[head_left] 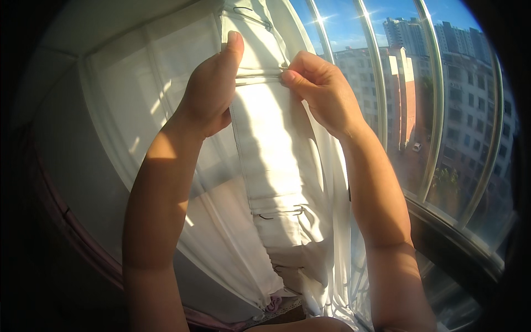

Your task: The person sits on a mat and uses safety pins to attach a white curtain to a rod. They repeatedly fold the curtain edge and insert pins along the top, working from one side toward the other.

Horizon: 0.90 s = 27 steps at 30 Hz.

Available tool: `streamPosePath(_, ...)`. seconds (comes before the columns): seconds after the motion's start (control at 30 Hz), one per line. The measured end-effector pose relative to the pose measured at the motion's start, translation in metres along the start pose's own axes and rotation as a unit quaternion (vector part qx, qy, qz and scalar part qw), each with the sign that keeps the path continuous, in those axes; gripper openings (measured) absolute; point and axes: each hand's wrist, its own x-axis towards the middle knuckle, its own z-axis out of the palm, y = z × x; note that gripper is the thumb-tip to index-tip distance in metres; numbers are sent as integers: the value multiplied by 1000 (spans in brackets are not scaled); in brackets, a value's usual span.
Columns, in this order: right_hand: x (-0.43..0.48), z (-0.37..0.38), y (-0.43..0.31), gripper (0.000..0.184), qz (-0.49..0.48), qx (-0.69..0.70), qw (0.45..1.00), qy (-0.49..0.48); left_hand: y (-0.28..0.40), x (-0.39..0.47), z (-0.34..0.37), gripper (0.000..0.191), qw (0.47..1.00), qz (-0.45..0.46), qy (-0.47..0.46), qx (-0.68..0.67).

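Note:
A white curtain's heading tape [269,137] runs down the middle of the view, sunlit in part, with metal curtain hooks along it. My left hand [213,83] grips the tape's left edge, thumb on top and pointing up; its fingers are hidden behind the cloth. At the right edge, my right hand [319,87] pinches a metal curtain hook [263,76] and the fabric between thumb and index finger. Another hook [249,12] sits above the hands. Lower down, a further hook [300,210] pokes from the folds of the tape.
Sheer white curtain fabric [166,124] spreads at the left. At the right are a window with metal bars [373,54] and a dark sill frame [452,240], with buildings [468,95] outside. A purplish cloth piece [274,303] and lace trim [290,305] lie low in the middle.

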Motion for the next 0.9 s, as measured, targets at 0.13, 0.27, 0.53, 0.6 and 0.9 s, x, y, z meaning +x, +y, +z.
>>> streamPosePath(0.13,3,0,-3,18,-80,-107,991,3,6,5,-7,58,999,15,-20,-23)
streamPosePath(0.27,-1,3,-5,19,34,3,999,36,-4,-3,-22,39,997,70,-17,-7)
streamPosePath(0.53,3,11,4,18,-59,-119,990,39,-18,-13,-28,32,917,223,104,313)
streamPosePath(0.6,7,10,5,17,-40,-102,994,24,-16,-13,-26,31,917,218,107,317)
streamPosePath(0.9,9,9,9,14,26,44,998,-24,-16,-10,-13,28,980,160,56,106)
